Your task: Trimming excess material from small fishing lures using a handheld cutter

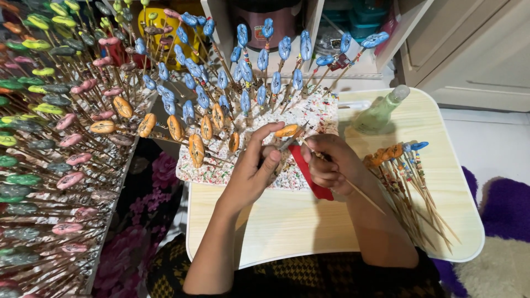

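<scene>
My left hand (255,165) pinches an orange painted bead (287,131) on the tip of a thin wooden skewer (353,187). My right hand (331,164) grips that skewer together with a red-handled tool (310,175) whose metal tip touches the bead. Both hands hover over a speckled foam block (298,171) on a small light wooden table (309,221). Several orange and blue beads on sticks stand stuck in the block just behind my hands.
A pile of finished skewers (411,182) lies on the table's right. A clear green bottle (381,110) lies at the back right. Another board at the left holds several pink, green and grey beads on sticks (49,127). A purple rug (505,209) lies at the right.
</scene>
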